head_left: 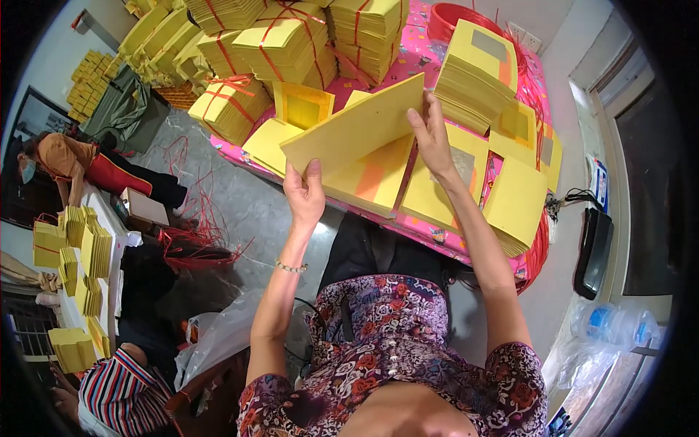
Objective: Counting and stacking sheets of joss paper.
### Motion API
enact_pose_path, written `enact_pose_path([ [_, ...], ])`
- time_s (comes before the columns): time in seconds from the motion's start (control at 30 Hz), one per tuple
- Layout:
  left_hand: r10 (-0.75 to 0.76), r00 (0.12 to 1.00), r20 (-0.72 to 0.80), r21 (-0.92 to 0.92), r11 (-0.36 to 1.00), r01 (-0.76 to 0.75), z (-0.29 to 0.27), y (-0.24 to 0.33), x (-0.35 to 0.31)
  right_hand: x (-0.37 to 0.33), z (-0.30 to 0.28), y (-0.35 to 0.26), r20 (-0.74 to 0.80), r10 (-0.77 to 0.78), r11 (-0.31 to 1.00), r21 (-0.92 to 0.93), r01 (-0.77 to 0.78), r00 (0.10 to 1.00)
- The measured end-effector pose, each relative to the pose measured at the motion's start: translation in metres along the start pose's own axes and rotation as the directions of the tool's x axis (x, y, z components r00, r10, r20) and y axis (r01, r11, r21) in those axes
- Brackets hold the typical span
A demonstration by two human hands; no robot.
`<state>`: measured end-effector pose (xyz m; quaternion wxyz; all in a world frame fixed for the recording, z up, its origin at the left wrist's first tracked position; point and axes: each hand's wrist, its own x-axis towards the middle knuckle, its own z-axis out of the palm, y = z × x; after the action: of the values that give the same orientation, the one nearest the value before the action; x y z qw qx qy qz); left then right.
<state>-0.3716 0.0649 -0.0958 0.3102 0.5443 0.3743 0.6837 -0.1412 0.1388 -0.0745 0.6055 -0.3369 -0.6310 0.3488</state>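
Both my hands hold a flat yellow paper stack (357, 125), tilted up on its long edge over the table. My left hand (304, 195) grips its lower left corner with the thumb on the near face. At the right end my right hand (433, 138) has its thumb in front and fingers behind, partly hidden. Beneath it lies a yellow paper pile (382, 173) with an orange patch. To the right sits another yellow pile (448, 193) with a grey square on top, close under my right forearm.
Tied yellow bundles (280, 44) stand at the back of the pink-covered table (415, 33). A tall yellow stack (473, 69) and red strapping coils (459, 18) are at the right. Loose red strips (200, 244) lie on the floor. Two people work at a white table (109, 277) at left.
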Motion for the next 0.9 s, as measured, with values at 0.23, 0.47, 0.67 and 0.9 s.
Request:
enact_pose_path([
  [0.23,0.017,1.0,0.0,-0.012,1.0,-0.017,-0.003,-0.002,-0.001,-0.002,0.001,-0.003,-0.031,-0.007,0.999,-0.052,0.006,1.0],
  [0.47,-0.092,0.991,0.098,-0.166,0.98,0.107,0.002,0.031,0.011,0.002,0.006,-0.03,-0.122,0.021,1.0,0.014,-0.02,0.992],
  [0.67,-0.273,0.888,0.37,-0.334,0.853,0.401,0.025,0.044,0.014,-0.018,0.025,-0.048,0.188,0.233,0.939,0.213,-0.271,0.954],
  [0.9,-0.356,0.759,0.546,-0.348,0.727,0.592,0.038,0.046,0.019,-0.041,0.025,-0.04,0.3,0.448,0.853,0.139,-0.503,0.842],
])
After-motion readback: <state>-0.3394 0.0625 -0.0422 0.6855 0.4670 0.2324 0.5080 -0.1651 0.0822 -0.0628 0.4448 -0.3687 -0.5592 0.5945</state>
